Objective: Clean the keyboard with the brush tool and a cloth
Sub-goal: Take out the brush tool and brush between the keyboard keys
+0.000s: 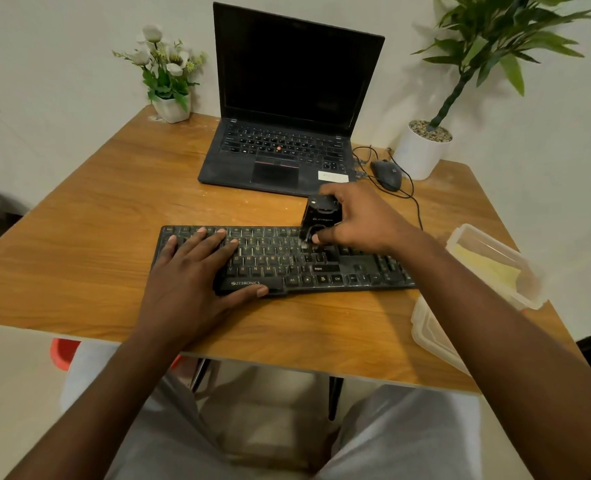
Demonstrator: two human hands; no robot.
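A black keyboard [356, 271] lies across the middle of the wooden table [96, 244]. My left hand [197, 268] rests flat on the keyboard's left half, fingers spread, thumb along its front edge. My right hand [359, 220] grips a black brush tool [318, 216] upright, its lower end touching the keys near the keyboard's upper middle. A yellow cloth [484, 268] lies inside a clear plastic box [494, 247] at the right edge of the table.
An open black laptop [287, 109] stands behind the keyboard. To its right lies a black wired mouse [387, 173] beside a white potted plant [422, 150]. A white flower pot [171, 105] sits at the back left. A clear lid [432, 337] rests at the front right.
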